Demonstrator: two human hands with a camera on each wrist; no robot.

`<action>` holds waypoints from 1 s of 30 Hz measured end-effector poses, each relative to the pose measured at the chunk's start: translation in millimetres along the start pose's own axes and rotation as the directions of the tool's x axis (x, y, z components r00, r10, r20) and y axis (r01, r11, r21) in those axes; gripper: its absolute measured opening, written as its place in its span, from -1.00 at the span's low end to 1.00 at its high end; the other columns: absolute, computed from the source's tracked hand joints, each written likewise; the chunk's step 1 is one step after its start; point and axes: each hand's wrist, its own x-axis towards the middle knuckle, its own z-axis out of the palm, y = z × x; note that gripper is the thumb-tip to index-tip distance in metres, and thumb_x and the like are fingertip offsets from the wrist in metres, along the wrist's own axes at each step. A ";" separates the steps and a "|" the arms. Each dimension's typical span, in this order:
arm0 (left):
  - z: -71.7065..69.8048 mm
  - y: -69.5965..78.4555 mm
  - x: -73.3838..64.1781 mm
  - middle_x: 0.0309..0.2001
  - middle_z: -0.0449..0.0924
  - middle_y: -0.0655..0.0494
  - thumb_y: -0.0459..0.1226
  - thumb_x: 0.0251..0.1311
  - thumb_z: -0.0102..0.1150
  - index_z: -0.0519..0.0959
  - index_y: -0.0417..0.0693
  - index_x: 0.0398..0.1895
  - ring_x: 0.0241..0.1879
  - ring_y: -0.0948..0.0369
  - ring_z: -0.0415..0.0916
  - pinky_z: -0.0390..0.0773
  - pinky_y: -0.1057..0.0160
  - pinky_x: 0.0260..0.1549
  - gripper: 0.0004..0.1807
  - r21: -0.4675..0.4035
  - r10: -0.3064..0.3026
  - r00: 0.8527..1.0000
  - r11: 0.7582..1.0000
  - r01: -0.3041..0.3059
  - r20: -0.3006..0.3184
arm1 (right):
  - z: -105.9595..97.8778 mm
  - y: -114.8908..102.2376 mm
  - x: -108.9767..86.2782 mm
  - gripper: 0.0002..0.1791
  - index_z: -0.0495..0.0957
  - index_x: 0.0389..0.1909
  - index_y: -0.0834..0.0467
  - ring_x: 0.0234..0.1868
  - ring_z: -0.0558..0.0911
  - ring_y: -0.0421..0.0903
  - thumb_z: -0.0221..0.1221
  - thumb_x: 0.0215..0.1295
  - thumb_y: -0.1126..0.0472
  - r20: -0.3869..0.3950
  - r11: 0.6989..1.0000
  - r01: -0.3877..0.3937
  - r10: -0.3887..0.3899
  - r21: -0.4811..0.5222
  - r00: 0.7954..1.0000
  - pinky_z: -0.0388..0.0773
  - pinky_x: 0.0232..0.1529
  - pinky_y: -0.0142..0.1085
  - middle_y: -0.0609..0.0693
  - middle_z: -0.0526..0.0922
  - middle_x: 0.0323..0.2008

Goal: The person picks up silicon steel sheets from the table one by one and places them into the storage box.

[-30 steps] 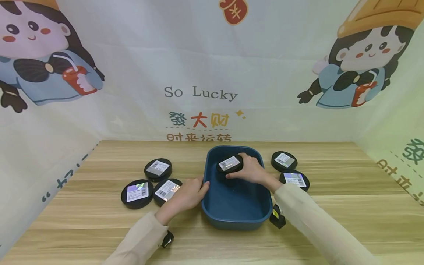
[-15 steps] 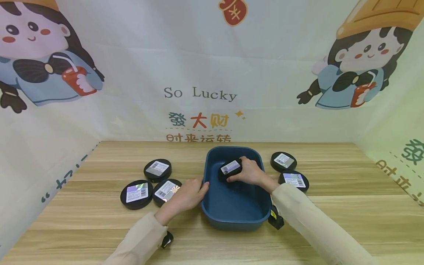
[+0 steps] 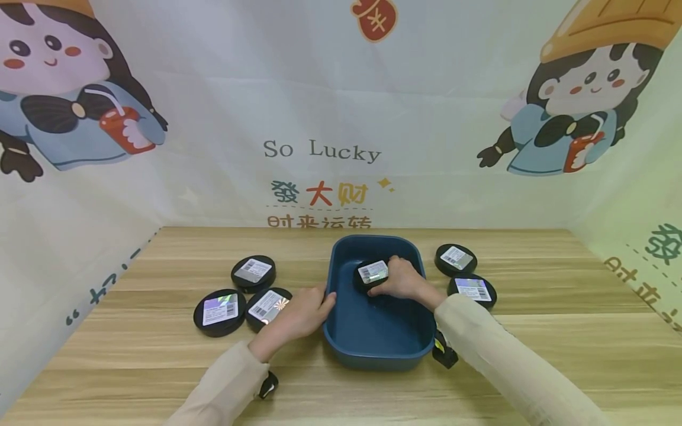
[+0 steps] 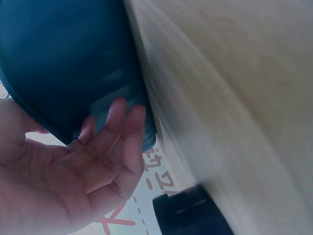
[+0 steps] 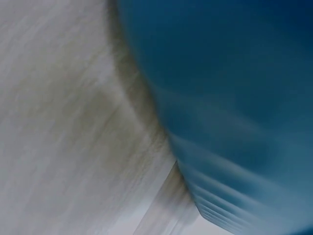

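Inside the dark blue plastic bin [image 3: 378,331], my right hand [image 3: 405,281] grips a flat round black container [image 3: 372,273] with a white barcode label on top. The container is low in the bin's far half, tilted slightly; whether it touches the floor is hard to tell. My left hand [image 3: 302,312] holds the bin's left rim, thumb over the edge. In the left wrist view, the fingers [image 4: 116,117] of that hand lie curled against the bin's outer wall [image 4: 63,44]. The right wrist view has only the bin's outside [image 5: 230,122]; the hand is out of sight there.
Left of the bin lie three more labelled black containers: a far one [image 3: 253,272], a near one [image 3: 220,312] and one [image 3: 266,305] partly behind my left hand. Two others, a far one [image 3: 456,259] and a nearer one [image 3: 473,290], sit to the right on the wooden table [image 3: 133,367].
My right hand has lowered the black container deeper into the bin and slightly nearer, turning it a little. The left hand stays at the rim.
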 end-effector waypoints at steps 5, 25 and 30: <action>-0.4 0.2 0.2 -0.56 0.44 -0.01 -0.31 0.24 -0.14 0.44 -0.20 -0.48 -0.51 0.13 0.38 0.38 0.16 -0.46 -0.79 0.005 -0.006 1.000 1.000 0.006 0.001 | 1.5 -0.3 -0.6 -0.44 0.47 -0.39 0.39 -0.34 0.44 0.02 0.40 -0.29 0.04 0.027 0.998 -0.030 0.031 -0.061 0.999 0.38 -0.30 -0.18 0.14 0.46 -0.44; -0.5 0.2 0.3 -0.53 0.47 -0.03 -0.31 0.24 -0.13 0.46 -0.21 -0.45 -0.50 0.12 0.39 0.39 0.15 -0.44 -0.80 0.012 -0.004 1.000 1.000 0.004 0.001 | 0.9 -6.2 -3.9 -0.35 0.43 -0.28 0.45 -0.28 0.44 0.08 0.44 -0.33 0.08 0.071 0.991 -0.086 0.093 -0.104 0.993 0.40 -0.23 -0.11 0.18 0.41 -0.39; -0.1 -0.1 0.7 -0.52 0.48 -0.03 -0.31 0.24 -0.14 0.47 -0.22 -0.43 -0.49 0.12 0.40 0.40 0.14 -0.43 -0.80 0.005 -0.006 1.000 1.000 0.006 0.002 | -1.5 -8.7 -6.0 -0.39 0.44 -0.31 0.43 -0.25 0.44 0.11 0.44 -0.33 0.11 0.081 0.991 -0.071 0.080 -0.116 0.993 0.40 -0.19 -0.10 0.18 0.43 -0.39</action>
